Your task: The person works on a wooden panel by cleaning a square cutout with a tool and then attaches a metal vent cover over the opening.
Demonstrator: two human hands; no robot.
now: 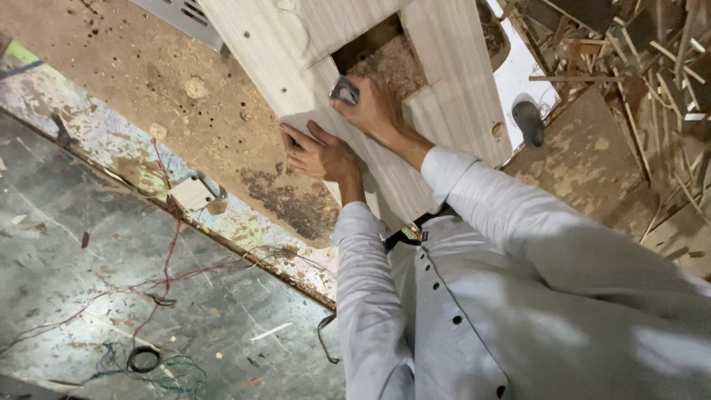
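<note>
A pale laminate board [296, 52] with a rectangular cut-out [381, 55] lies on a worn particleboard workbench [148, 81]. My right hand [374, 111] grips a small dark scraper-like tool [344, 90] and presses it on the board at the cut-out's near corner. My left hand [320, 153] lies flat on the board's edge just below, fingers spread. Both arms wear pale long sleeves.
A heap of wood offcuts [644, 52] fills the upper right. A white sheet with a dark shoe-like object [528, 122] lies beside the board. Red and green wires [167, 252] trail over the grey floor, by a small white block [191, 194] at the bench edge.
</note>
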